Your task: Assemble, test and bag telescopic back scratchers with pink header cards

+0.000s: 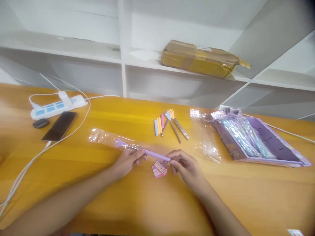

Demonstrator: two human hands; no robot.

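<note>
A purple back scratcher point(156, 155) with a metal shaft and a claw-shaped head lies across both hands. My left hand point(129, 160) is closed around it where shaft and handle meet. The fingers of my right hand point(184, 165) pinch the far end of the handle. A clear plastic sleeve point(102, 136) lies at the scratcher's head; whether the head is inside it I cannot tell. Just below the handle are small pink cards point(159, 169). Beyond the hands sit blue and orange claw heads on metal rods point(176, 126), beside several coloured handle tubes point(158, 126).
To the right, a purple box point(268, 131) holds several bagged scratchers point(246, 137), with empty clear bags point(206, 141) next to it. At left are a power strip point(57, 106), a phone point(60, 126), a black case point(41, 123) and white cables. A taped parcel point(199, 59) rests on the shelf.
</note>
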